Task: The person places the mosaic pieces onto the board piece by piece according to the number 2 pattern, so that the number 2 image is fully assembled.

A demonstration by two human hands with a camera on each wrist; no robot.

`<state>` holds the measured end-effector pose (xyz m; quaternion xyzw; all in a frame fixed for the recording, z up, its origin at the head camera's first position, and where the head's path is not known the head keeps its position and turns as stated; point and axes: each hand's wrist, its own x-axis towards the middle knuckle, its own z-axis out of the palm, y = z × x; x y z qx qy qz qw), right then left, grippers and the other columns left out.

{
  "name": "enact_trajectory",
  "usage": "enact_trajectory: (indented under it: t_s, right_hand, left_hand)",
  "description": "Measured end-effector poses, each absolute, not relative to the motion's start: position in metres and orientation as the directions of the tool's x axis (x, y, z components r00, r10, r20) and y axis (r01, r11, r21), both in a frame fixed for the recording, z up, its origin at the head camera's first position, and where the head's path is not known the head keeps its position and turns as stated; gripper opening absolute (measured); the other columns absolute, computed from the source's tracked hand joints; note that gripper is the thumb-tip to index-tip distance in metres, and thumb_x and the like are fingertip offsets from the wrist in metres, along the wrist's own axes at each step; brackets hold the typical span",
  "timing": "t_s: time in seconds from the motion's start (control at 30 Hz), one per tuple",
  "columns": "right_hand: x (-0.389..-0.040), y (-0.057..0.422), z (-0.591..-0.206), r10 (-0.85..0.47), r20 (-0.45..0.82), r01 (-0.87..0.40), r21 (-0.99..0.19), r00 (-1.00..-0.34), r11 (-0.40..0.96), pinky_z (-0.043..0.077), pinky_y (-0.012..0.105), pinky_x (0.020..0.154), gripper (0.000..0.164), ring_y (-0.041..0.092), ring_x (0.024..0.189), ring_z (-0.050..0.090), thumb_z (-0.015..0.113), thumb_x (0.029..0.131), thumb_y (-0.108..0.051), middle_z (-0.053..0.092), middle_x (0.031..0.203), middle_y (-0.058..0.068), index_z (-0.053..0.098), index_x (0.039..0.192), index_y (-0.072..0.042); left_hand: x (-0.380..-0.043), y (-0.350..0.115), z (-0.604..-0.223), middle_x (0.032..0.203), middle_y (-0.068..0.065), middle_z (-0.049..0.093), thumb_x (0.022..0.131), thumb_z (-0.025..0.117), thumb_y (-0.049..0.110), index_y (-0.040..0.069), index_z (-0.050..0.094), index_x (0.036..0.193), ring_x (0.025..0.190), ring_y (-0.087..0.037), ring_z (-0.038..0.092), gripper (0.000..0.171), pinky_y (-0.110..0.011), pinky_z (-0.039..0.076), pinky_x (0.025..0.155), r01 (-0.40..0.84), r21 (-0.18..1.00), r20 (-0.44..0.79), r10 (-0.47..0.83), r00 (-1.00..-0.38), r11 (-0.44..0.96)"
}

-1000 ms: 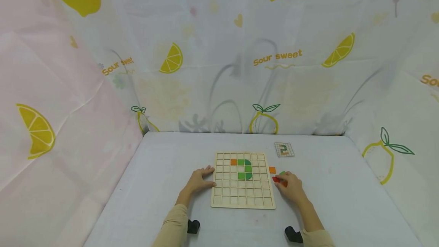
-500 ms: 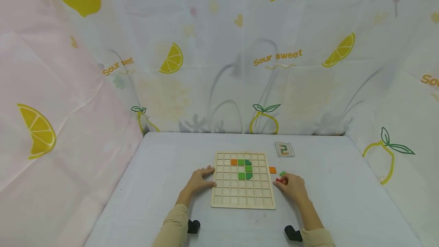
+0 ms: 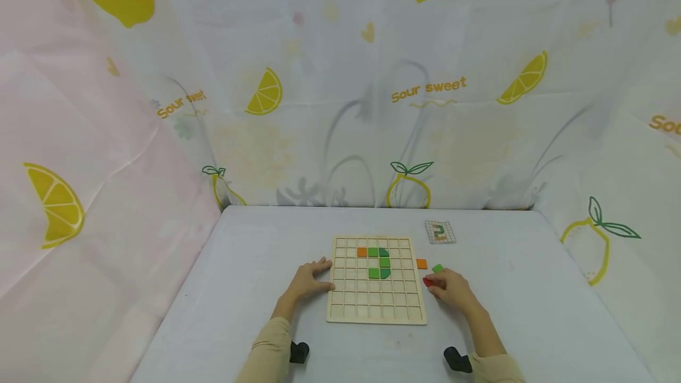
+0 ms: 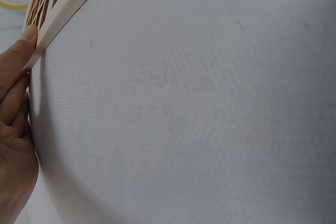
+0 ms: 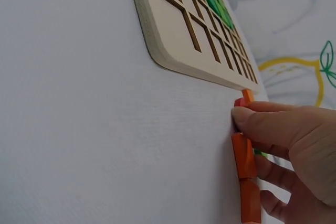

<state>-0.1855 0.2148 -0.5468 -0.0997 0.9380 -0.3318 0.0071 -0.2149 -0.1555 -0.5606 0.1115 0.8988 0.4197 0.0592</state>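
Note:
A light wooden grid board (image 3: pixel 351 299) lies on the table with an orange tile (image 3: pixel 362 252) and several green tiles (image 3: pixel 385 262) in its upper middle. My left hand (image 3: pixel 305 281) rests against the board's left edge, fingers extended and the thumb at the rim. Beside the right edge, my right hand (image 3: pixel 452 289) pinches a red tile (image 3: pixel 428 282) between thumb and forefinger. In the right wrist view, two orange tiles (image 5: pixel 244 156) lie in line just under that hand, partly covered by its fingers. A green tile (image 3: pixel 438 268) lies just beyond the fingertips.
Another orange tile (image 3: pixel 422 263) lies close to the board's right edge. Farther back is a small gridded card (image 3: pixel 440 232) with a green and orange figure. A white cloth (image 3: pixel 255 235) covers the table, and lemon-printed curtains (image 3: pixel 330 75) hang around it.
My right hand has shifted slightly, and the red tile in its fingers has turned and shows more fully. More of the green tile is exposed. The left hand stays at the board.

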Motion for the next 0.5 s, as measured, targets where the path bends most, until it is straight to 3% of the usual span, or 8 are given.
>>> enact_trajectory:
  t_s: [0.23,0.5]
  right_hand:
    - [-0.1876,0.2103,-0.5523,-0.103,0.079,-0.129,-0.629,-0.992,0.766,0.037,0.022,0.053,0.027,0.010,0.060,0.043,0.076,0.077,-0.016,0.050,0.062,-0.003,0.069,0.093,0.005]
    - [-0.1863,0.2181,-0.5511,-0.221,0.098,-0.223,-0.715,-0.970,0.662,0.040,0.021,0.055,0.023,0.006,0.065,0.042,0.070,0.078,0.001,0.056,0.082,0.002,0.069,0.101,0.004]
  left_hand:
    - [-0.2157,-0.1557,-0.5615,0.135,-0.024,0.047,0.069,0.082,0.018,-0.003,0.057,0.125,0.129,-0.050,0.035,0.065,-0.057,0.026,0.109,0.166,0.779,-0.009,0.276,-0.961,0.604]
    - [-0.2159,-0.1561,-0.5589,0.134,-0.025,0.047,0.069,0.082,0.018,-0.004,0.057,0.124,0.128,-0.050,0.036,0.065,-0.057,0.027,0.109,0.177,0.779,0.005,0.276,-0.961,0.601]
